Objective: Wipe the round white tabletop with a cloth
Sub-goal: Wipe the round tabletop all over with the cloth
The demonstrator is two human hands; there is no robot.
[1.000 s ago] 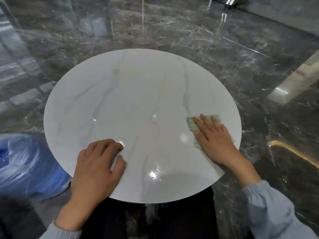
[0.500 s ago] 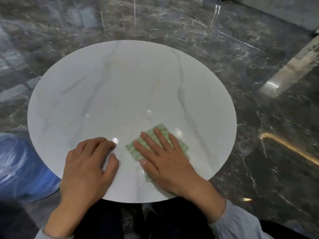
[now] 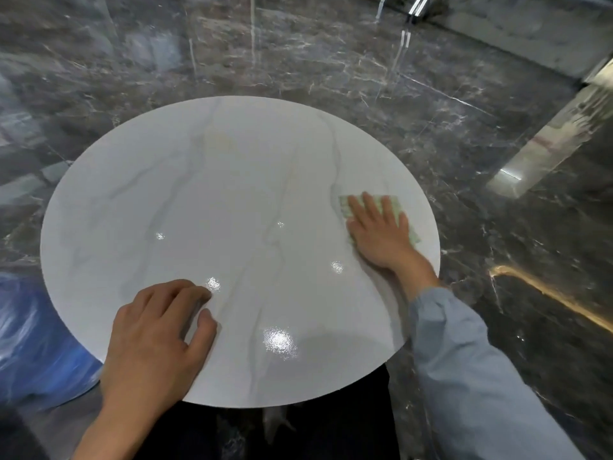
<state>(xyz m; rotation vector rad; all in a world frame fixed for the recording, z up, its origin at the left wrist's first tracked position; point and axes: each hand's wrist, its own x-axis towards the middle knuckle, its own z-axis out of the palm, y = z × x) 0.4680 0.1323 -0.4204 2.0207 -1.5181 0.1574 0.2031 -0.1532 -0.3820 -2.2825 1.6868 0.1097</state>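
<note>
**Flat right hand presses the cloth at the desk's right side**

The round white desk fills the middle of the head view. Its glossy top is faintly veined in grey and dotted with bright glints of light.

The cloth, pale green with a fine check pattern, lies on the right part of the top, near the rim but inside it. The right hand lies flat on it, palm down. Its fingers are straight, a little spread, and point away from the person. It presses the cloth rather than gripping it. The cloth's corners show beyond the fingertips and beside the little finger. A light blue sleeve covers the forearm, which crosses the desk's near right rim.

The left hand rests on the near left part of the desk, well apart from the cloth. Its fingers are loosely bent with the tips on the surface, the thumb is out to the side, and it holds nothing.

A dark, polished marble floor surrounds the desk. Something blue and shiny sits low at the left, just beside the rim; what it is cannot be told.
</note>
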